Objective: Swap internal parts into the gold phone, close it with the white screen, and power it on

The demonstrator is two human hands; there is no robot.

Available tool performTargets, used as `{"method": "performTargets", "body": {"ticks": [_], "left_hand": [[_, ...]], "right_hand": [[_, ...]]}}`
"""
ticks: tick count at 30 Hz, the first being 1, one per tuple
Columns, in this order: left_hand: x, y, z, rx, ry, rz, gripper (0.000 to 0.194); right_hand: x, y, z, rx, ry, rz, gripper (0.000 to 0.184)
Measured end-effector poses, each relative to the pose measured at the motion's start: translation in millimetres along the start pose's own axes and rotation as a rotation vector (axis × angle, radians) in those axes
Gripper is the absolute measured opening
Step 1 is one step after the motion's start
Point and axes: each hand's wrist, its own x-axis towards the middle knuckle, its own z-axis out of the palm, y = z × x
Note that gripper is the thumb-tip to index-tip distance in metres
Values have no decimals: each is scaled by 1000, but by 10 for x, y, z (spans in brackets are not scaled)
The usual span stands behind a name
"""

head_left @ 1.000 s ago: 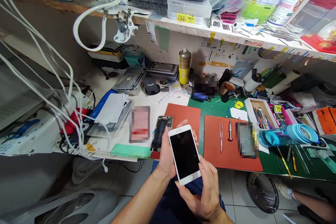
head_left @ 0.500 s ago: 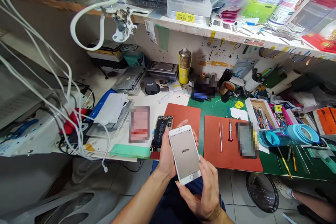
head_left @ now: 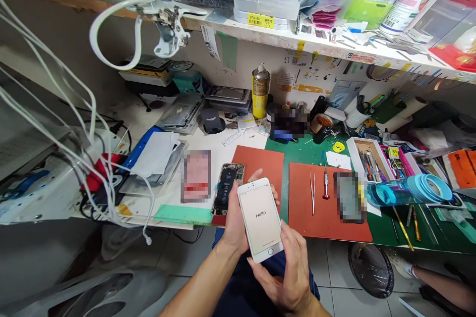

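A white smartphone (head_left: 261, 220) with "Hello" on its lit screen is held over my lap, at the table's front edge. My left hand (head_left: 235, 223) wraps round it from behind, thumb along the left edge and fingertips showing past the right edge. At the lower right side and bottom corner, my right hand (head_left: 290, 267) grips the same phone between fingers and thumb. Just behind my left hand lies an opened phone body (head_left: 228, 188) with its black battery exposed. On the right-hand red mat (head_left: 301, 193) are tweezers (head_left: 313, 193) and a small screwdriver (head_left: 326, 183).
A blue water bottle (head_left: 409, 190) lies on its side at the right, near a tool tray (head_left: 368, 158). White cables (head_left: 100, 168) hang at the left. Overhead runs a loaded shelf (head_left: 267, 34); a yellow spray can (head_left: 260, 91) stands beneath it. Another person's leg (head_left: 439, 285) shows lower right.
The phone's screen has turned brighter, and a small line of text now shows near its bottom. Both hands keep their hold with hardly any movement; the view has shifted slightly.
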Motion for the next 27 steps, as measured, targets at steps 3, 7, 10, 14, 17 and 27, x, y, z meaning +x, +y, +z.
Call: {"method": "performTargets", "body": {"ticks": [3,7,10,14,17,27], "left_hand": [[-10,-19,-41,-13,12,-10,63],[18,-108,-125,-30,13,-19,65],[103,-222,-200,-43,-1,-71,69],[271,-362,-272,-13,-24,-162,75],[376,-411,-293,-4,-28,-188,78],[464,-354,-409,9,4,-185,75]], "right_hand": [[-29,2,6,13,-12,7,77],[-105,40,-18,14,-32,21,79],[-170,98,-50,-16,-40,51,79],[-212,176,-75,-90,-38,84,81],[-212,215,-71,-112,-52,110,85],[-214,264,-62,-98,-152,127,79]]}}
